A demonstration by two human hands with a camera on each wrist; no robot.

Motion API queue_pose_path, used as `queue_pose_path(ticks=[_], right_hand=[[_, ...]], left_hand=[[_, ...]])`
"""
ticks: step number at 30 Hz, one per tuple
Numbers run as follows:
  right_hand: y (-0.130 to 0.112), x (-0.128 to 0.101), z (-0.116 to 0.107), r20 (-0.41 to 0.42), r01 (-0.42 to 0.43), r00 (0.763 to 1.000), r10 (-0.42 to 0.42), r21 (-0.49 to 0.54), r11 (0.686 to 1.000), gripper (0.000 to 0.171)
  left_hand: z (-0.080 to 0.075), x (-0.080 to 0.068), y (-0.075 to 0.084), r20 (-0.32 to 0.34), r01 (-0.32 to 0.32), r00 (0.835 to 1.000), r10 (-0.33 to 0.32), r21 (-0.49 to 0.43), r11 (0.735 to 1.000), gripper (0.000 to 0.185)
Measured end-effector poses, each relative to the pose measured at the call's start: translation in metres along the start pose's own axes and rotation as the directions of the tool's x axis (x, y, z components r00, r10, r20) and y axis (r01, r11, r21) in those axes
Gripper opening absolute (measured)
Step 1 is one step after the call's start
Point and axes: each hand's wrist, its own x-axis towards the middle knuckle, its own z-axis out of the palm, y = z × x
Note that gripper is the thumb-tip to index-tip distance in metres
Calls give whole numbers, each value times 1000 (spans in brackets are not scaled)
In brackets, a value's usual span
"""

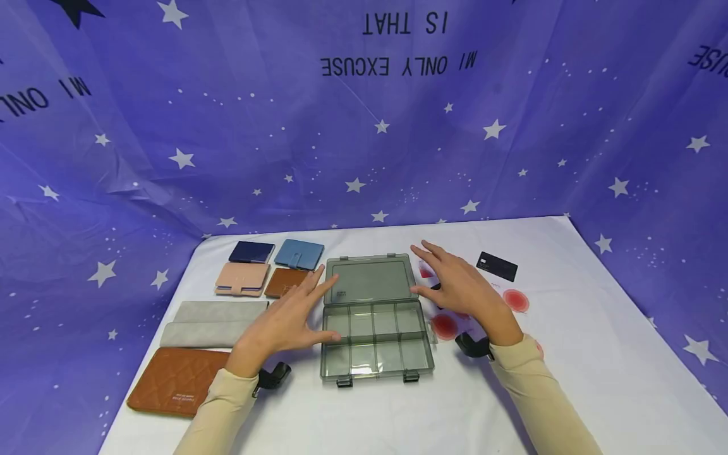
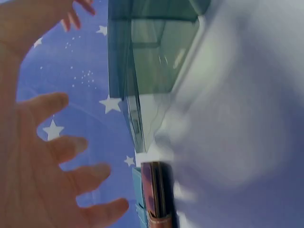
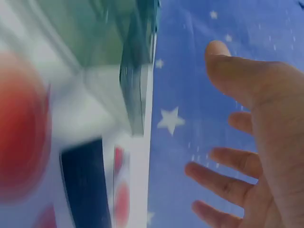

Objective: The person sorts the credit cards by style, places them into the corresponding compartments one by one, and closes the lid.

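A clear grey-green plastic organizer box (image 1: pixel 375 338) lies in the middle of the table, its lid (image 1: pixel 372 281) swung back flat toward the far side. Several divided compartments show inside it, and I see nothing in them. My left hand (image 1: pixel 287 322) hovers at the box's left side with fingers spread. On the other side my right hand (image 1: pixel 461 284) is held above the lid's right edge, fingers apart. Neither hand holds anything. Both wrist views show the box (image 2: pixel 159 57) beside spread fingers, with a gap between.
Left of the box lie a navy wallet (image 1: pixel 251 251), a blue wallet (image 1: pixel 299 254), a pink wallet (image 1: pixel 242 279), a brown wallet (image 1: pixel 284 282), a folded grey case (image 1: pixel 205 323) and a brown quilted pouch (image 1: pixel 176 382). At right are a black card (image 1: pixel 497 266) and red-circled cards (image 1: pixel 515 301).
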Motion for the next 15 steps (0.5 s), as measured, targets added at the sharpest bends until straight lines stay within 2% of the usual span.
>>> queue_pose_path(ticks=[8, 12, 15], right_hand=[[46, -16, -8, 98, -111, 990, 101, 102, 989, 64], [65, -27, -5, 162, -112, 983, 92, 115, 987, 56], [76, -32, 0, 171, -92, 983, 73, 107, 990, 56]], left_hand=[[-2, -5, -8, 35, -23, 999, 26, -80, 997, 93], [0, -11, -12, 53, -33, 998, 37, -81, 996, 82], [2, -15, -15, 54, -46, 997, 51, -89, 995, 81]])
